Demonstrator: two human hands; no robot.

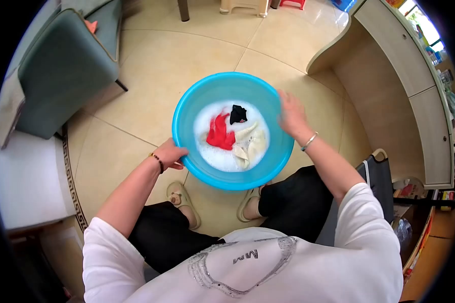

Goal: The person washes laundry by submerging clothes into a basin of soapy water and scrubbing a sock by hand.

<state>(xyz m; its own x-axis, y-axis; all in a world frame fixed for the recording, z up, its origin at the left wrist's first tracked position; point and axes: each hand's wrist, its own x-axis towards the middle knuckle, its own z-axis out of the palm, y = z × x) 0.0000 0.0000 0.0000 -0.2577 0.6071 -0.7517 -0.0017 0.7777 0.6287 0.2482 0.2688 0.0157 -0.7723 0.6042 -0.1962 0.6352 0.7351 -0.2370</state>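
A round blue basin (233,183) stands on the tiled floor in front of my feet, with foamy water inside. In the foam lie a red cloth (219,133), a small black cloth (238,114) and a whitish cloth (257,144). My left hand (170,153) grips the basin's lower left rim, thumb over the edge and fingers outside. At the right rim is my right hand (292,115), its fingers apart and pointing up along the outer edge, slightly blurred.
A grey-green chair (65,70) is at the upper left, above a white surface (33,182). A wooden desk (389,86) stands at the right. Stool legs (243,6) show at the top. My sandalled feet (184,202) are below the basin.
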